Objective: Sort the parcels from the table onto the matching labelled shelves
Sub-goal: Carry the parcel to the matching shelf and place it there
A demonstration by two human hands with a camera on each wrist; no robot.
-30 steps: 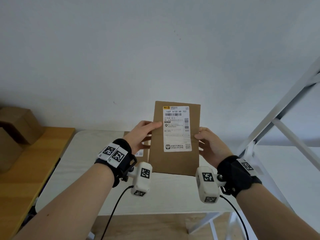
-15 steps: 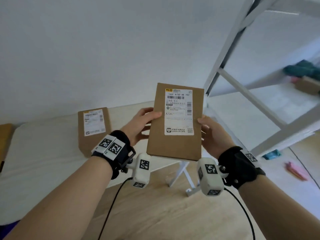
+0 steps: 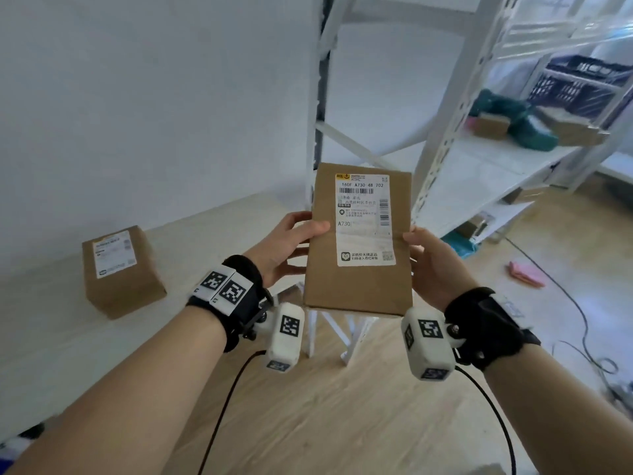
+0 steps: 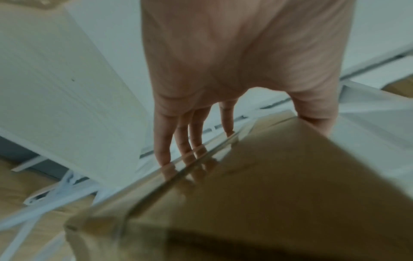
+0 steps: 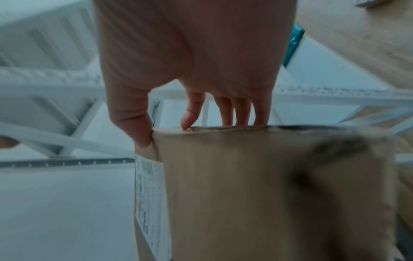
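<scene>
I hold a flat brown cardboard parcel (image 3: 356, 279) upright in front of me, its white label reading A730 facing me. My left hand (image 3: 291, 245) grips its left edge, thumb on the front and fingers behind. My right hand (image 3: 431, 262) grips the right edge the same way. The left wrist view shows the parcel (image 4: 268, 194) with my fingers (image 4: 185, 139) behind it; the right wrist view shows my thumb on the edge of the parcel (image 5: 257, 185). A second brown parcel (image 3: 120, 269) with a white label lies on the pale table (image 3: 51, 337) at the left.
A white metal shelving rack (image 3: 445, 159) stands ahead and to the right. Its shelf holds small brown boxes (image 3: 489, 126), green bags (image 3: 527, 128) and a dark crate (image 3: 579, 84). A pink item (image 3: 525, 274) and cables (image 3: 582, 320) lie on the wooden floor.
The view has swung right from the table and wall to the rack, which now fills the right side. The parcel stays held in both hands. The second parcel has come into sight at the left.
</scene>
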